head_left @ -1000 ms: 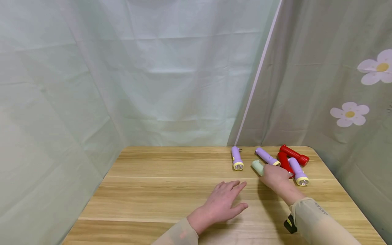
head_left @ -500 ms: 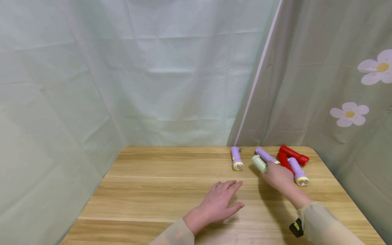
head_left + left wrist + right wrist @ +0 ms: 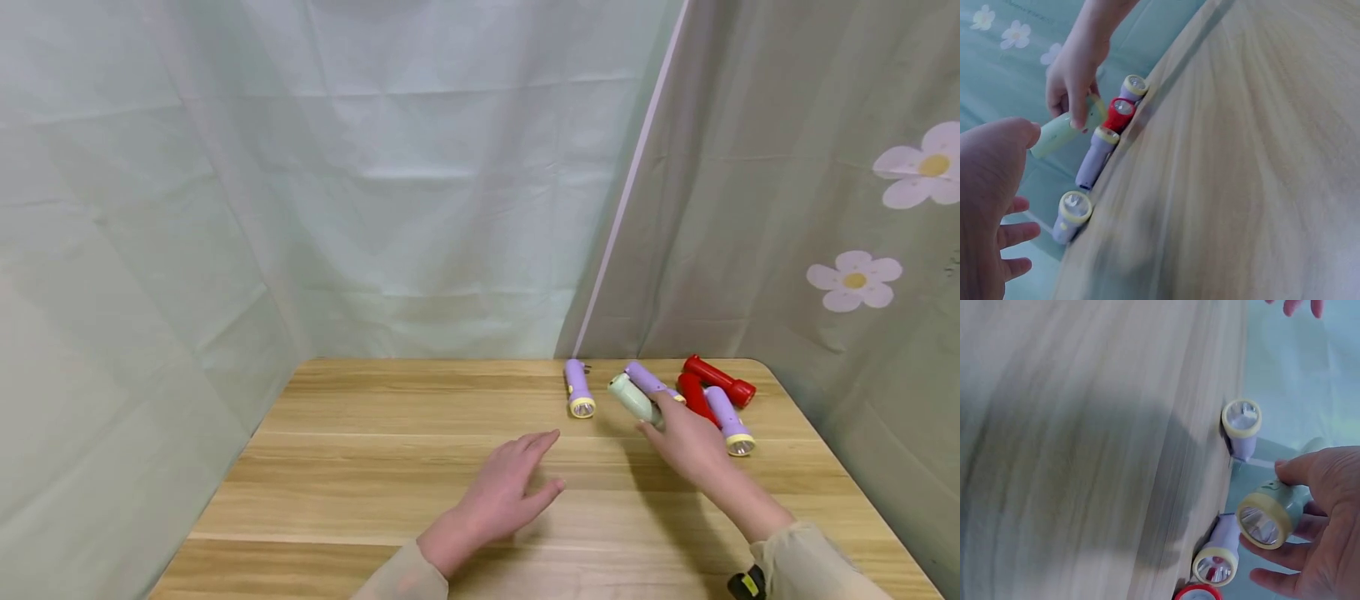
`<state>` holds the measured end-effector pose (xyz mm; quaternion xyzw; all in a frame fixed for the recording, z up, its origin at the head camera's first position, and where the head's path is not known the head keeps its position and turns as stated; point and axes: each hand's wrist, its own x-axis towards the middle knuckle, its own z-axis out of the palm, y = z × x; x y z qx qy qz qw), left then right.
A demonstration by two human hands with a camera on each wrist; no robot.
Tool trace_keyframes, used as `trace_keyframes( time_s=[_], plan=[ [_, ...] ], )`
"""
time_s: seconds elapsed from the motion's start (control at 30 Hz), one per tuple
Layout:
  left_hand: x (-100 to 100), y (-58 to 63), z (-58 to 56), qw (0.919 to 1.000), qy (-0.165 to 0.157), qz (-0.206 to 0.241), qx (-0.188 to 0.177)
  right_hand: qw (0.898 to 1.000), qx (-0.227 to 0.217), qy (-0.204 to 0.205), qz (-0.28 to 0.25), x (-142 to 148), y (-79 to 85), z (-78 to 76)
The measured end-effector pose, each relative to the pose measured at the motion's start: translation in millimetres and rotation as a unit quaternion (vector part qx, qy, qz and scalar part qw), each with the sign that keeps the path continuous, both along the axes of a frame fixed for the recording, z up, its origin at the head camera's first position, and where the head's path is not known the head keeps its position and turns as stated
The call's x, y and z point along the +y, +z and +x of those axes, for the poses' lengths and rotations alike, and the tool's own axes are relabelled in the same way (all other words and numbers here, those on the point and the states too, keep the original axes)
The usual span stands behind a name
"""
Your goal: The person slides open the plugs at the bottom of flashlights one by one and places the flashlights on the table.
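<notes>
- The person's right hand (image 3: pixel 686 437) has thumb and fingers pinching a pale green flashlight (image 3: pixel 633 397) near its lens end, holding it up off the desk (image 3: pixel 375 467) toward the far right.
- That flashlight is tilted, its tail pointing away and to the left; the right wrist view shows its cream ring (image 3: pixel 1284 519) and lens.
- The left hand (image 3: pixel 498 492) is spread over the middle of the desk, fingers stretched forward and thumb held apart.
- Just behind the green flashlight lies a purple flashlight (image 3: pixel 643 377); another, the leftmost purple flashlight (image 3: pixel 576 383), lies apart from the cluster, lens toward the person.
- Right of the held one, I see a short stretch of a red flashlight (image 3: pixel 694 392), close beside the rightmost purple flashlight (image 3: pixel 723 408).
- A second red flashlight (image 3: pixel 716 377) lies behind those two, near the desk's far right corner.
- A pale curtain (image 3: pixel 450 192) hangs behind.
</notes>
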<state>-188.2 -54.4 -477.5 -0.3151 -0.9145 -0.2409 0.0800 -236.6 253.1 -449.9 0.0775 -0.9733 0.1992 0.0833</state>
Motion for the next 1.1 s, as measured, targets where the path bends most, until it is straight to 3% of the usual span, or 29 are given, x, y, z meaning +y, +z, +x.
trace_keyframes(
  time_s=[0.13,0.4,0.73,1.1],
  plan=[
    [-6.3,3.0,-1.5,0.9989,0.012,0.042,-0.016,0.999,0.03,0.013,-0.012,-5.3,-0.1,5.9],
    [-11.0,9.2,-0.8,0.9954,0.035,0.081,-0.037,0.996,0.074,0.04,-0.029,-19.2,3.3,17.0],
    [-7.9,15.5,-5.6,0.9889,0.054,0.136,-0.023,0.993,0.099,0.033,-0.056,-42.4,0.8,25.7],
    [3.5,24.8,-10.4,0.9719,0.09,0.213,-0.042,0.988,0.127,0.049,-0.066,-75.4,-4.8,25.2]
  ],
)
